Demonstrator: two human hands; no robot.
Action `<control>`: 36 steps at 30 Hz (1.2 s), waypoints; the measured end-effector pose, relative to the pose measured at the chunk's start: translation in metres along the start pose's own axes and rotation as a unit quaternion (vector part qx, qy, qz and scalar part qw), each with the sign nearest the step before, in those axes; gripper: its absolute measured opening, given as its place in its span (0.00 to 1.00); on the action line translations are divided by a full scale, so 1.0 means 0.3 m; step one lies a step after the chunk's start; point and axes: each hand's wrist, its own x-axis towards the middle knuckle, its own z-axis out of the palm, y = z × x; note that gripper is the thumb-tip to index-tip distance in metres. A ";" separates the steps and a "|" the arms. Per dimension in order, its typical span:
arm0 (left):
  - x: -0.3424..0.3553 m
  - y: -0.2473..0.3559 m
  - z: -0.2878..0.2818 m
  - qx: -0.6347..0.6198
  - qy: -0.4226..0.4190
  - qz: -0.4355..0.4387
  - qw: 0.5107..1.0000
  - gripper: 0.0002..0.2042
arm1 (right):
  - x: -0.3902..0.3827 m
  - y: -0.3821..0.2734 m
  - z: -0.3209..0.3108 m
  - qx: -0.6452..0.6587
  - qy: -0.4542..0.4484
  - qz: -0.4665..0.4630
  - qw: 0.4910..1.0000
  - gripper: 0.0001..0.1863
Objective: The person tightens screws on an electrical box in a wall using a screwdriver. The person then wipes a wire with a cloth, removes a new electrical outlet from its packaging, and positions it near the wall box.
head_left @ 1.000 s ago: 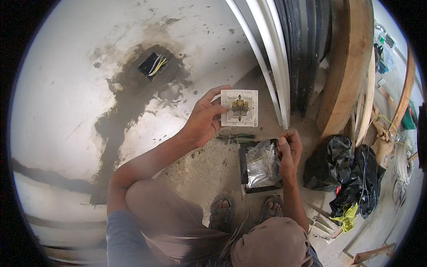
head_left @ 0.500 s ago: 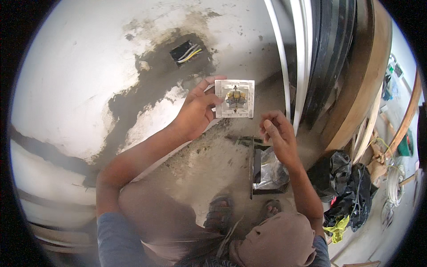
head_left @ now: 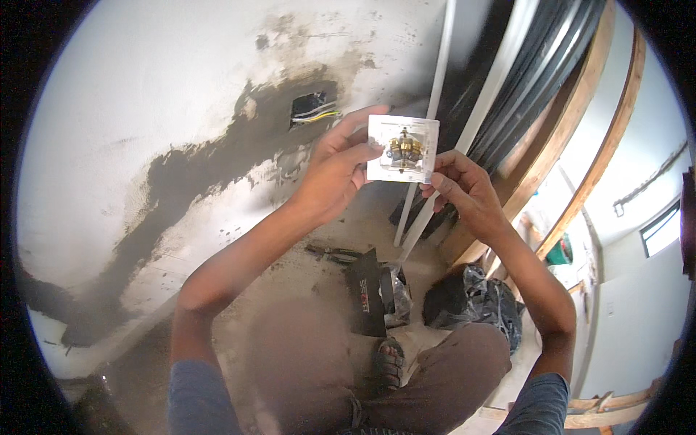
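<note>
A white square wall socket [head_left: 375, 168] is held up in front of me, its back with brass-coloured terminals turned toward me. My left hand [head_left: 330, 170] grips it by the left edge, thumb on the back and fingers behind. At its lower right corner, the curled fingertips and thumb of my right hand [head_left: 467, 190] close on the plate. Beyond it, a dark box opening [head_left: 307, 106] is set in the wall, with grey, white and yellow-green wires [head_left: 319, 116] sticking out.
Grey cement patches run across the white wall [head_left: 123, 145]. White pipes [head_left: 439, 72], black lengths and wooden boards [head_left: 540, 177] lean on the right. On the floor are a black open box [head_left: 368, 293], pliers-like tools [head_left: 335, 254] and a black plastic bag [head_left: 471, 297].
My right hand has come up to the socket's lower right corner. The socket, in my left hand, appears slightly higher and further right; the view has turned and shifted.
</note>
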 end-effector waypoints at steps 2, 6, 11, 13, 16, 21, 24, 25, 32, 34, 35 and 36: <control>-0.007 0.009 -0.027 -0.025 -0.013 0.005 1.000 0.26 | 0.029 -0.041 0.024 -0.024 -0.009 -0.001 1.000 0.09; -0.023 0.015 -0.099 -0.044 0.001 0.034 0.998 0.24 | 0.086 -0.112 0.085 -0.054 -0.040 0.008 0.998 0.10; -0.092 0.079 -0.141 0.051 0.106 0.049 0.992 0.19 | 0.171 -0.119 0.144 -0.018 -0.075 -0.021 0.997 0.10; -0.133 0.096 -0.152 0.085 0.128 0.058 0.986 0.17 | 0.202 -0.093 0.155 0.011 -0.104 -0.032 0.994 0.09; -0.183 0.122 -0.158 0.172 0.152 0.082 0.970 0.14 | 0.233 -0.072 0.176 0.014 -0.148 -0.040 0.988 0.09; -0.227 0.177 -0.082 0.231 0.180 0.056 0.954 0.15 | 0.245 0.002 0.168 0.083 -0.212 -0.077 0.971 0.08; -0.215 0.201 -0.027 0.259 0.179 0.026 0.949 0.14 | 0.262 0.047 0.122 0.264 -0.296 -0.064 0.916 0.09; -0.205 0.206 -0.010 0.264 0.174 0.014 0.949 0.14 | 0.277 0.072 0.102 0.258 -0.319 -0.090 0.907 0.13; -0.158 0.146 0.065 0.229 0.151 -0.136 0.952 0.18 | 0.271 0.118 0.113 0.238 -0.226 -0.256 0.909 0.31; -0.144 0.110 0.045 0.150 0.124 -0.182 0.964 0.22 | 0.273 0.122 0.091 0.211 -0.234 -0.285 0.905 0.29; -0.136 0.085 0.042 0.105 0.118 -0.197 0.968 0.22 | 0.289 0.139 0.083 0.180 -0.230 -0.309 0.905 0.28; -0.130 0.064 0.041 0.060 0.111 -0.212 0.969 0.22 | 0.296 0.150 0.075 0.150 -0.225 -0.332 0.904 0.26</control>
